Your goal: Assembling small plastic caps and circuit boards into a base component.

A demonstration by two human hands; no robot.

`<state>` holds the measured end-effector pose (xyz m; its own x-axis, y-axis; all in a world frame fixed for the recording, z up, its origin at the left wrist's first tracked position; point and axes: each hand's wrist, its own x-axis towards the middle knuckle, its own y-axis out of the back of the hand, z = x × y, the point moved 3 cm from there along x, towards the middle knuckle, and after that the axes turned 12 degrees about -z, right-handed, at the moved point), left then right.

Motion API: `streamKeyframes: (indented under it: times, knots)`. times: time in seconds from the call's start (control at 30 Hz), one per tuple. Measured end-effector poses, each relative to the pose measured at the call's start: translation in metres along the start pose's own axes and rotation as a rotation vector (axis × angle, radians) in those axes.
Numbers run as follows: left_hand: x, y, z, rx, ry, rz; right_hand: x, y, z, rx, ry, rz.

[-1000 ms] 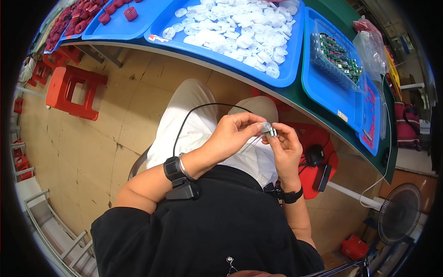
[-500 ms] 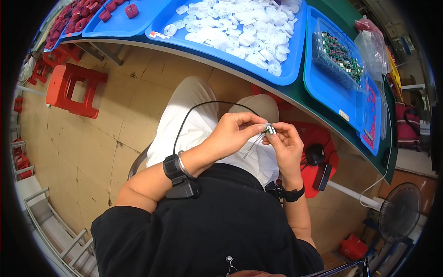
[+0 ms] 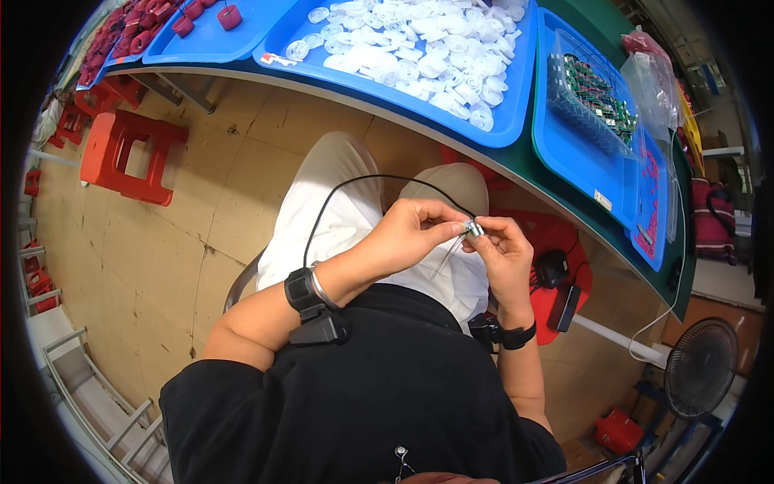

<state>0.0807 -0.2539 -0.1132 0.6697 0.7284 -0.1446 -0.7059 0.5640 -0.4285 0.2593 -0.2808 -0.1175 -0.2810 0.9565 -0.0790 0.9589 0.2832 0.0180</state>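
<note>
Above my lap, both hands meet at a small circuit board with a shiny silver part [image 3: 474, 229]. My left hand [image 3: 415, 231] is closed, thumb and forefinger pinching the board's left side. From the other side my right hand [image 3: 505, 254] grips the silver part between thumb and bent fingers. Thin wires [image 3: 445, 256] hang down from the board between the hands. Fingertips hide much of the board, so its detail cannot be made out. A black cable [image 3: 339, 187] arches from my left wrist band over to the fingers.
Ahead is a green table with blue trays: one of white translucent plastic discs [image 3: 435, 60], another bearing a clear box of circuit boards [image 3: 597, 97], others with dark red coils [image 3: 230, 16]. A red stool [image 3: 129, 157] stands left. Black devices [image 3: 551, 269] rest on a red seat at right, near a fan [image 3: 700, 369].
Both hands stay nearly in place, shifting very slightly to the right. The silver part has turned a little between the fingers and shows more of its side.
</note>
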Motion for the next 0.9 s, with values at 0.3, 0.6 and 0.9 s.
streamKeyframes:
  times: [0.3, 0.6, 0.9]
  knots:
    - [0.002, 0.001, -0.006, 0.086, -0.090, 0.011, -0.002, 0.000, -0.010, -0.420, 0.196, 0.043]
    - [0.000, 0.002, -0.005, -0.029, -0.004, 0.094, 0.001, -0.005, -0.019, -0.498, 0.250, -0.004]
    - [0.000, 0.003, -0.010, -0.026, -0.045, 0.114, 0.002, -0.004, -0.010, -0.271, 0.120, -0.013]
